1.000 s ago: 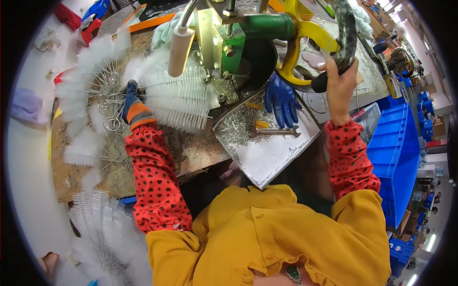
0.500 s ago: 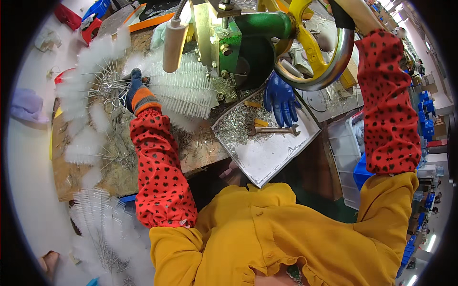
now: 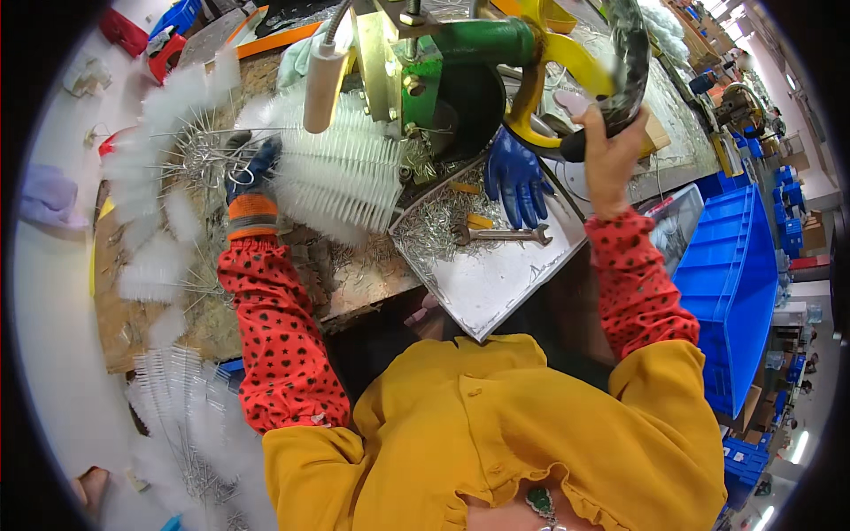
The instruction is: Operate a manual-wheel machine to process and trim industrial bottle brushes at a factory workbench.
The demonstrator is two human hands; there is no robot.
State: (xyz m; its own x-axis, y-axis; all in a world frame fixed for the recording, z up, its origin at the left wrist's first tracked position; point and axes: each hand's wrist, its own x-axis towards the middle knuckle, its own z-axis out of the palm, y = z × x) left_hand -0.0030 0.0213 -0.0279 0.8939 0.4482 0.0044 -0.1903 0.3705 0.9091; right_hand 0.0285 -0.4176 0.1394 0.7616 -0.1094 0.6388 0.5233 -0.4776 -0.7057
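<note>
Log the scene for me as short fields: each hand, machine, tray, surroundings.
Left hand: gloved, among wire-stemmed white brushes; exact grip unclear
Right hand: bare, on the dark lower rim of the yellow-spoked wheel
Machine: green body, wheel at its right
Tray: white, holding small metal pieces and a wrench; blue glove at its upper edge
Surroundings: worn bench; blue crate at right

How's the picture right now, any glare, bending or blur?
In the head view, black fills the corners and the blue crate looks bowed; at its lower right, strip lights glare white; near its centre, the wrench looks fairly sharp; at its left, pale bristles look hazy.
</note>
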